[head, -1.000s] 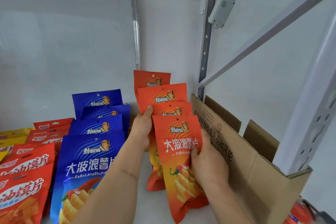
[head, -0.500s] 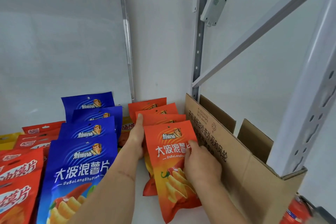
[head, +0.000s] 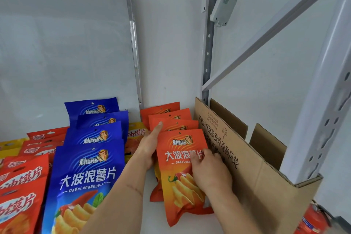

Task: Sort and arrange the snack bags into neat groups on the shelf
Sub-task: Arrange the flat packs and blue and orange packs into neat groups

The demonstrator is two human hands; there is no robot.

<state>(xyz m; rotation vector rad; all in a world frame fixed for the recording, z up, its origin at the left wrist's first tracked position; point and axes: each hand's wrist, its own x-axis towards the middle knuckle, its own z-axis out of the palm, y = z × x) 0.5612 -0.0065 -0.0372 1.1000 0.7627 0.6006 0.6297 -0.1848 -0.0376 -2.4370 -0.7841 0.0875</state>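
Squaring the orange snack bags [head: 176,121] into one tidy fanned row is the step in hand, judging by how they lie. They overlap just left of the cardboard box [head: 247,159], on the white shelf [head: 150,220]. The left hand [head: 148,148] has its fingers out nearly straight along the stack's side away from the box, fingertip on the second bag's top. The right hand [head: 209,173] lies on the front orange bag [head: 180,173] with fingers curled against its face; whether it pinches the bag's box-side edge I cannot tell. To do it well, press both sides level and slide the front bag until its edges line up. Room is tight: the box wall touches or nearly touches the stack, the blue snack bags [head: 95,148] lie farther left, and a strip of bare shelf runs between.
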